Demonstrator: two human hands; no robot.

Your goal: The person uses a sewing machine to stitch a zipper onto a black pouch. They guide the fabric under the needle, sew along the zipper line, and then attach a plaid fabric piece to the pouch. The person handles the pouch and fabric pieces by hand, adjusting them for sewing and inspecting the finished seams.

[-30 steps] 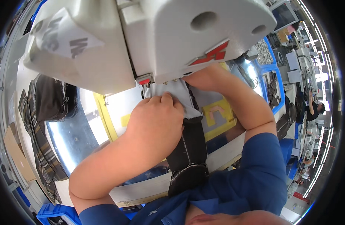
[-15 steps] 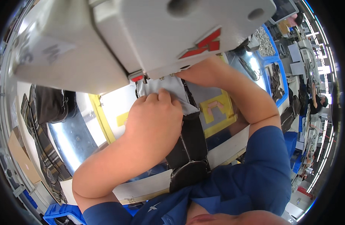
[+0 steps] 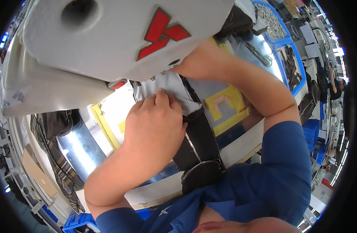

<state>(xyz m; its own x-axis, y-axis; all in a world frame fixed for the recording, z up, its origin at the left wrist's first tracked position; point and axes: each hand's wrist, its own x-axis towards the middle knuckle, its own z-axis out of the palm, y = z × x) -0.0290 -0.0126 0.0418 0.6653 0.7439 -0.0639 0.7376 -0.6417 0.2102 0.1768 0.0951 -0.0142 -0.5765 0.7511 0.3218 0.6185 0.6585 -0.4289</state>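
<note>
Beneath the head of a white sewing machine [image 3: 101, 42] lies a light grey fabric panel [image 3: 165, 83] with black edges. My left hand [image 3: 155, 116] rests on this panel, palm down, its fingers laid out over the cloth and grasping nothing. A black fabric piece [image 3: 200, 136] with a silver zipper [image 3: 192, 145] runs from the panel down toward my body. My right hand [image 3: 200, 60] reaches to the panel's far right edge beside the machine head. The machine hides its fingers, so their grip does not show.
Yellow tape [image 3: 225, 110] marks the work plate right of the cloth. Dark and plaid fabric [image 3: 56, 155] lies at left. Blue trays hold metal zipper parts [image 3: 269, 21] and dark pieces [image 3: 291, 68] at far right. A blue bin [image 3: 79, 223] stands at lower left.
The view has shifted, so the machine head appears lower and further left. Both hands stay at the grey panel, with little visible movement over it.
</note>
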